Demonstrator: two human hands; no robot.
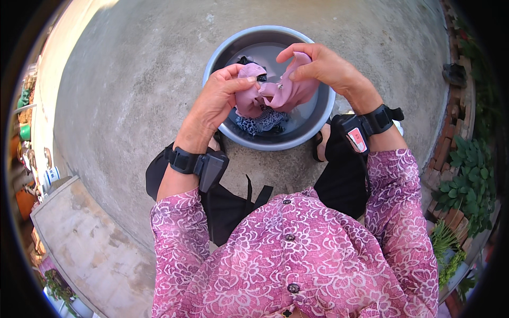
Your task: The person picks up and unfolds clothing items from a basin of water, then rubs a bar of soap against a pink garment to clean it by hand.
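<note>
Above a round metal basin (268,146) of water, a pink cloth garment (284,93) is stretched between my two hands. My left hand (222,89) pinches one bunched end between thumb and fingers. The other end is held up by my right hand (322,65), its thumb pressed on the fabric and its index finger apart. A small shiny spot, perhaps a button, shows on the pink cloth. Below it in the basin lies a blue and black patterned cloth (258,121), partly covered. Some black fabric (244,61) shows behind my left fingers.
The basin stands on a concrete floor (131,99) between my feet. A pale slab (95,234) lies at the lower left. Brick edging (441,153) and green plants (467,179) run along the right, with dark shoes (454,74) on the bricks. Assorted containers line the far left.
</note>
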